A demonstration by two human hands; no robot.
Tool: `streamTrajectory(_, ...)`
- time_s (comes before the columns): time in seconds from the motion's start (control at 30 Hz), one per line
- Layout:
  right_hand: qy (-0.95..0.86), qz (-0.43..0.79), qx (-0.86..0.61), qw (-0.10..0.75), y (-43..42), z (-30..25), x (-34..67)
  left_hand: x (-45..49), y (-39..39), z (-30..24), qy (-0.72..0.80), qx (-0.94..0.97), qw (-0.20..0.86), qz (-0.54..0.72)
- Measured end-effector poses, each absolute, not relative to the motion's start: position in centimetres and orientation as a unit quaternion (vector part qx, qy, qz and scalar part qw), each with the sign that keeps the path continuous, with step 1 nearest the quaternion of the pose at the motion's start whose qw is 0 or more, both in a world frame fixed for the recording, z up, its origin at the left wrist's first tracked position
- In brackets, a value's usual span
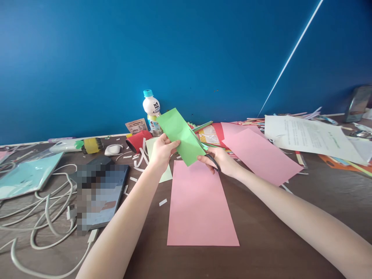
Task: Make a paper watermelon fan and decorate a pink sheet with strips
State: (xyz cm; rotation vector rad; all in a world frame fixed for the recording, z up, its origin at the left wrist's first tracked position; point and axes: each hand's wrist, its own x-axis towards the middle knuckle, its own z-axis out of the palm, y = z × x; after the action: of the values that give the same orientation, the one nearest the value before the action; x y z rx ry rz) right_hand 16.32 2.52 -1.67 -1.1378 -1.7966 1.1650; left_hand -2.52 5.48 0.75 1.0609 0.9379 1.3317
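My left hand (163,150) pinches a green sheet of paper (182,135) by its lower left edge, with the thumb on top. The sheet is tilted and held above the table. On its right side, my right hand (219,159) is closed around scissors (214,162) with dark handles. The blades lie along the paper's right edge and are mostly hidden, so I cannot tell how far apart they are. Below both hands a pink sheet (200,209) lies flat on the table. Part of a pale green sheet (165,176) shows beside my left hand.
A tablet-like device (107,197) and white cables (48,205) lie at left. Behind stand a white bottle (151,106) and a tipped red cup (138,141) near paper scraps (142,157). More pink paper (258,155) and a printed sheet (310,133) lie at right.
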Motion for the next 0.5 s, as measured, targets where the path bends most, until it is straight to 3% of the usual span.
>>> streamTrajectory(0.5,-0.688,0.462,-0.431,0.358,2.76,-2.02,16.46,-2.59,5.60,0.59,0.392,0.449,0.568,0.568)
